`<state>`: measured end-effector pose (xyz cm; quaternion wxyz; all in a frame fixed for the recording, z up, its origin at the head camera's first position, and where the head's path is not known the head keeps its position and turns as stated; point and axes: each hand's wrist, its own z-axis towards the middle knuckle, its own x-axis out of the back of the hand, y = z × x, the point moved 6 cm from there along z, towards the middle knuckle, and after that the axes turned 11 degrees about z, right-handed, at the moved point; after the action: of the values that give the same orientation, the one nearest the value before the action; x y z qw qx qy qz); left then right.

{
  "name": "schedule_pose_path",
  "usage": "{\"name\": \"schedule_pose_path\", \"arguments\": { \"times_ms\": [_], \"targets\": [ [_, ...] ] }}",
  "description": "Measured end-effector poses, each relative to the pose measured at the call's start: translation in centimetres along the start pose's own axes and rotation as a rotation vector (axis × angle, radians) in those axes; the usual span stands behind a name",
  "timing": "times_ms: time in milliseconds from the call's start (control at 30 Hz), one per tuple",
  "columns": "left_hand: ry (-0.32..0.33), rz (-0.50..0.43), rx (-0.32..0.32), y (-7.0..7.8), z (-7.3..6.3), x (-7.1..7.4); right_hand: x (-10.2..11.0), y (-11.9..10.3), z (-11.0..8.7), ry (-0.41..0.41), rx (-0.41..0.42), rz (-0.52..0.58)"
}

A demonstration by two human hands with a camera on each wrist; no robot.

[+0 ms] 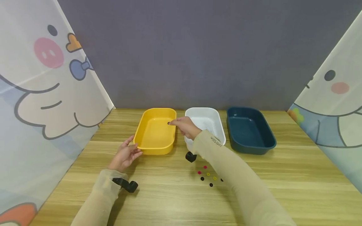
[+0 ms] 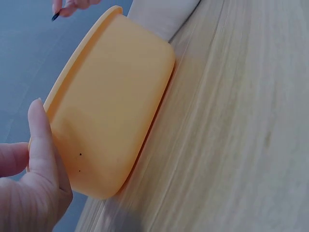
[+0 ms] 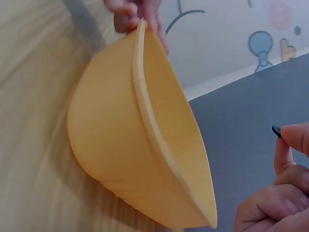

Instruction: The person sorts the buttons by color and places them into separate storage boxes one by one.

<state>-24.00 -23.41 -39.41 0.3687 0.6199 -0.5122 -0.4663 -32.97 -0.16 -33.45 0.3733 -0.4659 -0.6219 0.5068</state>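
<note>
My right hand (image 1: 185,126) pinches a small black button (image 3: 276,131) between thumb and index finger. It is over the right side of a yellow plastic tub (image 1: 155,133). My left hand (image 1: 126,156) grips that tub's near-left corner by the rim, as the left wrist view (image 2: 36,179) also shows. On the tabletop, in front of the tubs, lie several loose buttons: pink buttons (image 1: 205,167), yellow buttons (image 1: 208,174) and black buttons (image 1: 202,178). My right forearm partly covers one of the black ones.
A white tub (image 1: 202,110) stands right of the yellow one, partly hidden by my right hand and sleeve. Farther right is a dark blue tub (image 1: 250,131). Behind the wooden table (image 1: 158,194) rises a grey wall (image 1: 181,56), with cartoon-printed sheets on both sides.
</note>
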Motion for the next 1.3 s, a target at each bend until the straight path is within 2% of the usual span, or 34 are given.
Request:
{"name": "schedule_pose_path", "arguments": {
  "times_ms": [133, 333, 567, 767, 933, 1067, 1300],
  "targets": [
    [-0.006, 0.012, -0.010, -0.1, 0.0, 0.2, -0.6, -0.7, 1.0, 0.015, -0.014, -0.052],
    [-0.019, 0.040, -0.021, -0.1, 0.2, 0.1, -1.0, -1.0, 2.4, 0.038, -0.051, -0.047],
    [-0.038, 0.050, -0.044, -0.1, 0.5, -0.2, -1.3, -1.7, 3.6, 0.068, -0.032, -0.050],
    [-0.026, 0.056, -0.032, -0.2, 0.3, 0.0, -2.0, -2.1, 4.4, 0.097, -0.046, -0.059],
    [-0.008, 0.072, -0.030, 0.0, 0.1, 0.2, -2.5, -2.3, 5.1, 0.155, -0.017, -0.087],
    [0.008, 0.095, -0.024, -0.1, 0.1, 0.1, -2.7, -1.8, 5.8, 0.204, -0.040, -0.071],
    [0.032, 0.089, -0.024, -0.3, 0.3, 0.0, -3.2, -1.0, 6.8, 0.181, -0.014, -0.029]
  ]
}}
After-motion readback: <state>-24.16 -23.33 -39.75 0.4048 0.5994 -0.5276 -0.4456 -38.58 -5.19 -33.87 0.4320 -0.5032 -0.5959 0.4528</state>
